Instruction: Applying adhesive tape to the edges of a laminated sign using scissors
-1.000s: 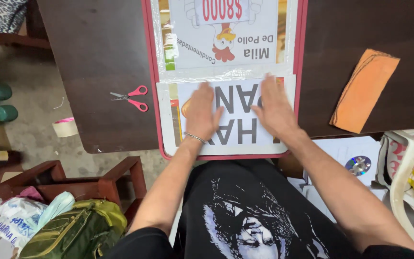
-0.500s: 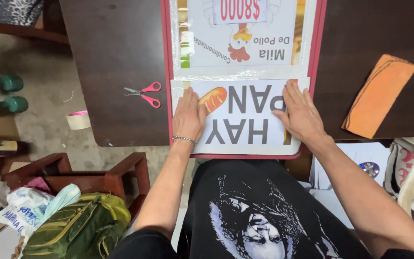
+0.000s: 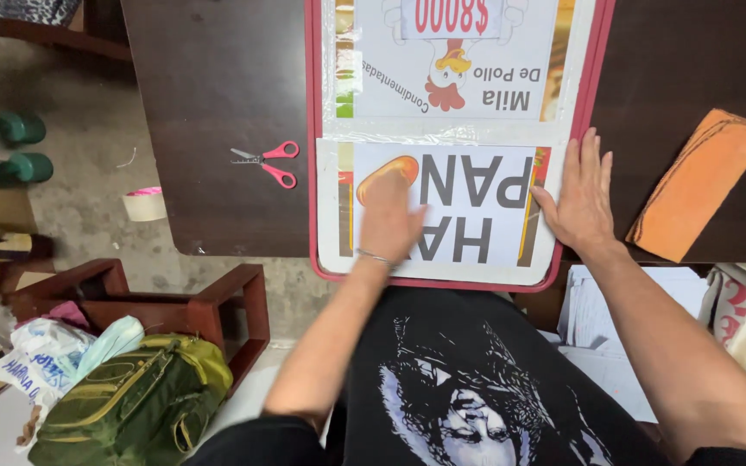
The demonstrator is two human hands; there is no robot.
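A red-framed sign board (image 3: pixel 314 103) lies on a dark wooden table (image 3: pixel 209 78). A white printed sheet with large grey letters and an orange bread picture (image 3: pixel 477 185) sits on its near end under clear film. My left hand (image 3: pixel 388 217) presses flat on the sheet's left half, blurred, a thin bracelet on the wrist. My right hand (image 3: pixel 582 194) lies flat with fingers spread at the sheet's right edge, over the board's frame. A second printed sheet with a cartoon chicken (image 3: pixel 451 65) is fixed farther up the board.
Pink-handled scissors (image 3: pixel 265 162) lie on the table left of the board. An orange cloth (image 3: pixel 699 183) rests at the right. On the floor left: a tape roll (image 3: pixel 144 204), green dumbbells (image 3: pixel 2 147), a wooden stool (image 3: pixel 174 302), a green bag (image 3: pixel 131 401). Papers (image 3: pixel 597 319) lie at right.
My left hand slid right across the sheet toward its middle. My right hand moved outward to the sheet's right edge. The camera view shifted slightly.
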